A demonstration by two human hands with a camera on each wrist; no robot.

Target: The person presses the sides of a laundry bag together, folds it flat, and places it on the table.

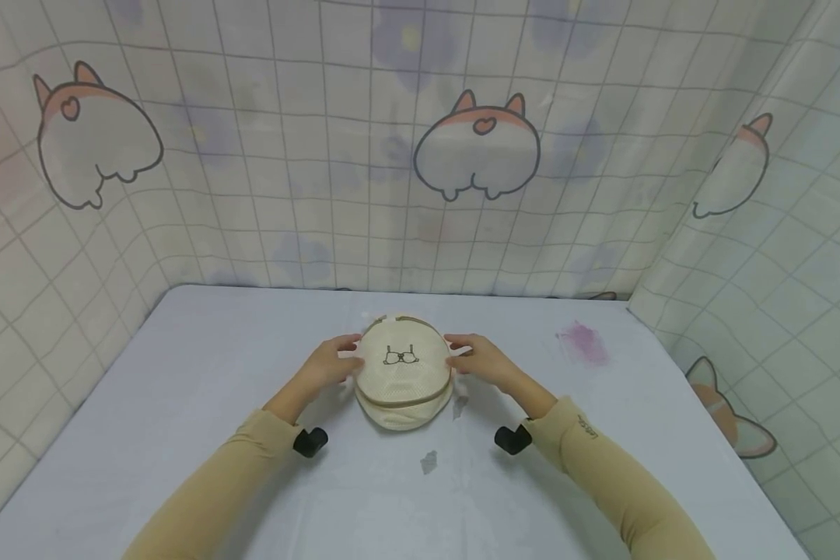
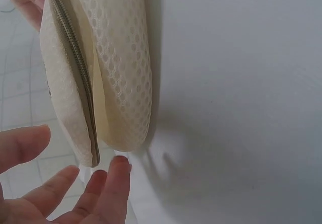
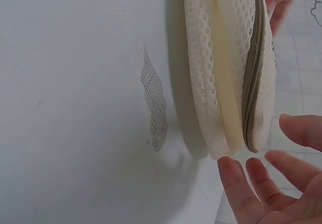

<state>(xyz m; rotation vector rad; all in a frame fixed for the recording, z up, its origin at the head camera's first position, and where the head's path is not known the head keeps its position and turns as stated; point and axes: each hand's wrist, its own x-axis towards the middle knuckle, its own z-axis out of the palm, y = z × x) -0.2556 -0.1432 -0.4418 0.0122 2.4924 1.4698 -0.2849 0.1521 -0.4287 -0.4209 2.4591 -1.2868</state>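
Patterned curtain (image 1: 287,179) behind bag, pale bench (image 1: 182,467) under it; round zip bag (image 1: 406,373) between left grip (image 1: 327,363) and right grip (image 1: 486,362); both apart, fingertips at bag's sides, contact unclear; probably positioning or taking hold; next move likely calls for closing fingers evenly.

Mesh pouch (image 1: 402,377): blocks path btwn L hand (image 1: 327,361) & R hand (image 1: 484,360).
Tabletop (image 1: 392,498): passing rm, nr side.
Backdrop (image 1: 308,171): bars rear.
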